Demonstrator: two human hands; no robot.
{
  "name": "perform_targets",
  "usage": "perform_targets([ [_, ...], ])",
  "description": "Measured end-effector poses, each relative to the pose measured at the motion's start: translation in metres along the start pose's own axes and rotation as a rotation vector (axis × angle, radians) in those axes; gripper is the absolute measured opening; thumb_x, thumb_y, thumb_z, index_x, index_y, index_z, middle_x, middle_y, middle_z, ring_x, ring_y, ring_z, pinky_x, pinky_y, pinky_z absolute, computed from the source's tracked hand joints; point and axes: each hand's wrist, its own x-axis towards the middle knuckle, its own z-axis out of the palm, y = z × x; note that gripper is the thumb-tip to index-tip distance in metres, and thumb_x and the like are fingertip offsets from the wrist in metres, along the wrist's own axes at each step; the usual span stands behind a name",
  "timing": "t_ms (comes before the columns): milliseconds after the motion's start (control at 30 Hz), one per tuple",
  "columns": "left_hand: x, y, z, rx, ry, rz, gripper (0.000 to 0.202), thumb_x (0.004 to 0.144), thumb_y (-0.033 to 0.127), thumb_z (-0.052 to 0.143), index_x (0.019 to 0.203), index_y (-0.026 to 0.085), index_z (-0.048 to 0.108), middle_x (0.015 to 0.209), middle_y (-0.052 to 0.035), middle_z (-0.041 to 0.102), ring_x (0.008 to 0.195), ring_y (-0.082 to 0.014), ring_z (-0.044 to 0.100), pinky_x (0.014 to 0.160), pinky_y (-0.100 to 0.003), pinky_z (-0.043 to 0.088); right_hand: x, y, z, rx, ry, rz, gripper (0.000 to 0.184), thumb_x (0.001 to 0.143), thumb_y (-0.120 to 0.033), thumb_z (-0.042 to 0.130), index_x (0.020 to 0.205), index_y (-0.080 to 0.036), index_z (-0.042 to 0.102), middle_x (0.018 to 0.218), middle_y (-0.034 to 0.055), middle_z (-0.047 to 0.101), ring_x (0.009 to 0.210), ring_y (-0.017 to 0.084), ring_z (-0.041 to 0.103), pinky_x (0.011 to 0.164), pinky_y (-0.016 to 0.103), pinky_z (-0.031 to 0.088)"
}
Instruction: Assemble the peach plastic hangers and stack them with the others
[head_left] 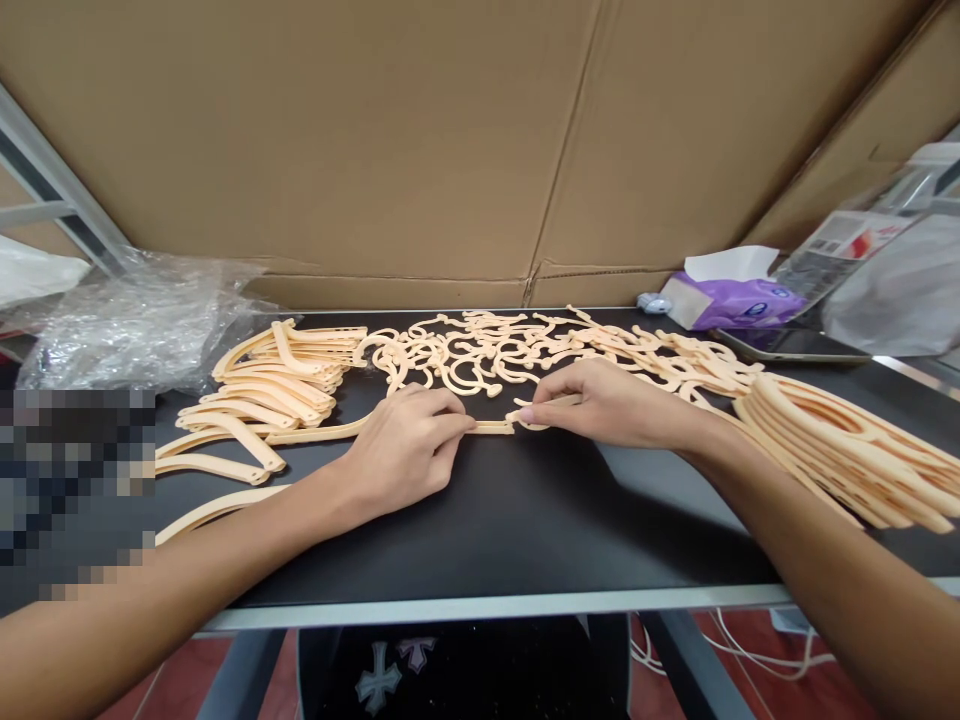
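My left hand (409,440) is closed over a long beige plastic hanger arm (491,427), pressing it near the black tabletop. The arm's far part runs out to the left behind my knuckles, and its slotted end points right. At that end my right hand (604,402) pinches a small beige plastic hook (534,424) between thumb and fingers. The hook is beside or touching the arm's tip; I cannot tell whether they are joined. Behind both hands spreads a loose pile of similar curved hooks (491,355).
Stacked hanger arms (300,375) lie at left, and a row of larger beige hanger frames (847,450) at right. Clear plastic wrap (142,320) sits back left. A purple tissue pack (742,298) rests on a flat dark device (787,345). Cardboard (360,150) walls the back.
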Motion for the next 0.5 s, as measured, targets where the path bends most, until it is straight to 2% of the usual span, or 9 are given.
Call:
perform_targets([
  [267,-0.0003,0.0037,-0.0005,-0.015,0.002,-0.030,0.020,0.090,0.009,0.056,0.087,0.016,0.075,0.087,-0.0047,0.073,0.077,-0.0179,0.068,0.075,-0.033,0.054,0.0021,-0.0007,0.0023,0.004,-0.010,-0.046,0.039,0.085,-0.053,0.063,0.069,-0.019,0.076,0.059,-0.0005,0.058,0.058,0.012,0.045,0.054,0.027,0.031],
  [500,-0.0014,0.0060,-0.0016,0.049,-0.049,-0.035,0.022,0.092,0.010,0.052,0.088,0.015,0.074,0.085,-0.0069,0.071,0.077,-0.0192,0.068,0.069,-0.031,0.053,0.0038,0.0005,0.0065,0.042,-0.032,-0.028,0.040,0.082,-0.056,0.067,0.068,-0.019,0.076,0.058,-0.0013,0.057,0.057,0.012,0.045,0.053,0.026,0.031],
])
